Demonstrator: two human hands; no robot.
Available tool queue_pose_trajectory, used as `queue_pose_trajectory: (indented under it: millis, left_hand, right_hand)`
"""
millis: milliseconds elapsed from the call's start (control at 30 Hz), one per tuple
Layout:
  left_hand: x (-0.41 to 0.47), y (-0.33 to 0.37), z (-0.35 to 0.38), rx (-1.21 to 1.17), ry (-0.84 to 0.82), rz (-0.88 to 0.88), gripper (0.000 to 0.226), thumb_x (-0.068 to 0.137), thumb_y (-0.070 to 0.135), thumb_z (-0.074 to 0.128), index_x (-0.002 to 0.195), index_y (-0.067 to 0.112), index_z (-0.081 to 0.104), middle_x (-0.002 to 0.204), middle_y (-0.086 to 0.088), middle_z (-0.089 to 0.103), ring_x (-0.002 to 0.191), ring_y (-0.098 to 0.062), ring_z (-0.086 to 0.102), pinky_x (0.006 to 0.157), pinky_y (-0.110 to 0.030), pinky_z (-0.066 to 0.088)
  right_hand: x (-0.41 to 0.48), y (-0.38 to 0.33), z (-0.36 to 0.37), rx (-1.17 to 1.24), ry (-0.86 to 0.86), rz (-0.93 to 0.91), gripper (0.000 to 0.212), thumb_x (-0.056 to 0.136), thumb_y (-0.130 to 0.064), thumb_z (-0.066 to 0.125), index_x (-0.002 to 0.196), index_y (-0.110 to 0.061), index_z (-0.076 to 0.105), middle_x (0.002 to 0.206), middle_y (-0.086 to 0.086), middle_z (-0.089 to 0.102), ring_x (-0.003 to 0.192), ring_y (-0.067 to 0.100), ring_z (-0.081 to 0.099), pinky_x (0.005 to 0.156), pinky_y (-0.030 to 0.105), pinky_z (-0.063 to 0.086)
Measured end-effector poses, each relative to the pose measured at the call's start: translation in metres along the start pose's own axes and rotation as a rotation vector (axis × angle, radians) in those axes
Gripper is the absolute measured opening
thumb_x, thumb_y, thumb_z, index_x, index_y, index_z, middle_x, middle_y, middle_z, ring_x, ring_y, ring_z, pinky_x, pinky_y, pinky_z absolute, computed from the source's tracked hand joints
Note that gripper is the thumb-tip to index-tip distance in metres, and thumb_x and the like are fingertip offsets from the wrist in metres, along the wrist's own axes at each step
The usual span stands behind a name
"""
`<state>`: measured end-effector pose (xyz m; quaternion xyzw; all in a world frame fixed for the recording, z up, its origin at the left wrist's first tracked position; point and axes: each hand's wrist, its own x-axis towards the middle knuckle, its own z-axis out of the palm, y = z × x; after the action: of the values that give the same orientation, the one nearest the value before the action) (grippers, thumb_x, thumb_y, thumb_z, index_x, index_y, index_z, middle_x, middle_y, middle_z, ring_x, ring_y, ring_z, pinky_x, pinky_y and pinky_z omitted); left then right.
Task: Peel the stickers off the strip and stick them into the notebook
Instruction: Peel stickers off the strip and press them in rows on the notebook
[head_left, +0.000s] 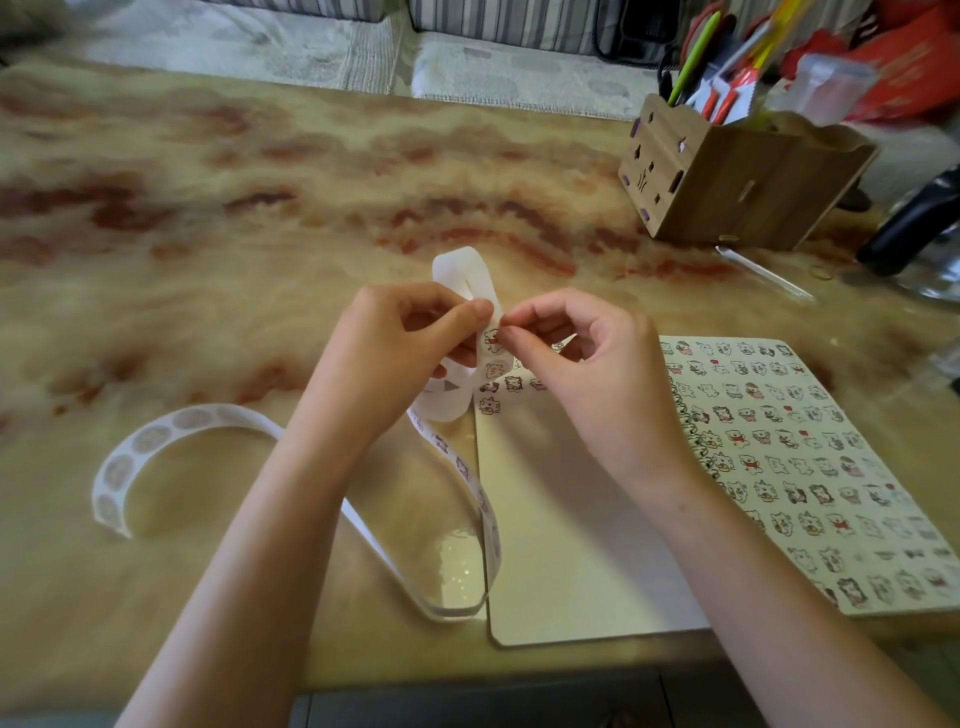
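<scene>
Marbled amber stone formed the worktop, spreading away on every side of the fingers. Just below and to the right of them lay the open notebook, its nearer page mostly bare, with a few stickers along the top edge right under the fingertips, and its farther page packed in rows. The strip curled in loops to the left of the fingers and beneath the left wrist, then rose into a small arch just behind them. The left hand gripped the strip, thumb and forefinger curled round the backing. The right hand pinched with thumb and forefinger at the edge of one small bear sticker, which sat between the two sets of fingers. Whether its edge was lifted yet could not be told. The step looked like the peel itself. It would likely go best with the backing bent sharply away over the left forefinger so the sticker's rim stood proud, and a slow, low pull from the right. A light hold on the very edge would spare the glue, and the slack strip would need keeping off the bare page below.
</scene>
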<state>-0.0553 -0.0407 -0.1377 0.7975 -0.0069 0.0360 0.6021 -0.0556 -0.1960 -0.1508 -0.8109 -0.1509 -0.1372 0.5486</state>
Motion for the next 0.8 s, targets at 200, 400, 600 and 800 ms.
queue_pose_trajectory:
  millis: [200, 400, 600, 800]
  left_hand:
    - [-0.0003, 0.0007, -0.0007, 0.001, 0.0, 0.004, 0.017, 0.086, 0.027, 0.066, 0.077, 0.016, 0.074, 0.069, 0.002, 0.073, 0.063, 0.0, 0.066, 0.059, -0.012, 0.049]
    - [-0.0009, 0.0005, 0.0006, 0.011, 0.012, -0.002, 0.016, 0.086, 0.027, 0.066, 0.077, 0.015, 0.074, 0.068, 0.004, 0.073, 0.061, 0.001, 0.066, 0.059, -0.012, 0.05]
    - [-0.0013, 0.0002, 0.0025, 0.024, 0.037, -0.016, 0.017, 0.086, 0.025, 0.066, 0.074, 0.016, 0.073, 0.067, 0.001, 0.073, 0.063, -0.002, 0.067, 0.061, -0.014, 0.052]
    - [-0.0019, 0.0011, 0.0037, 0.042, 0.052, -0.032, 0.018, 0.086, 0.024, 0.066, 0.071, 0.017, 0.073, 0.066, 0.0, 0.072, 0.063, -0.005, 0.066, 0.056, -0.013, 0.051]
  right_hand:
    - [0.0, -0.0005, -0.001, -0.006, -0.007, -0.01, 0.004, 0.083, -0.009, 0.072, 0.086, -0.012, 0.072, 0.073, -0.008, 0.069, 0.063, 0.0, 0.059, 0.06, 0.014, 0.045]
    - [0.0001, -0.0003, -0.0001, -0.031, -0.016, -0.027, 0.004, 0.082, -0.008, 0.072, 0.084, -0.012, 0.071, 0.073, -0.008, 0.068, 0.063, 0.001, 0.059, 0.061, 0.014, 0.044]
    - [-0.0015, 0.0022, 0.0015, -0.185, 0.03, -0.118, 0.003, 0.082, -0.011, 0.071, 0.084, -0.014, 0.07, 0.076, -0.008, 0.068, 0.067, 0.011, 0.062, 0.059, 0.02, 0.044]
    - [-0.0021, 0.004, 0.0013, -0.36, 0.075, -0.234, 0.004, 0.081, -0.018, 0.07, 0.085, -0.016, 0.07, 0.085, -0.006, 0.06, 0.071, 0.009, 0.052, 0.059, 0.021, 0.038]
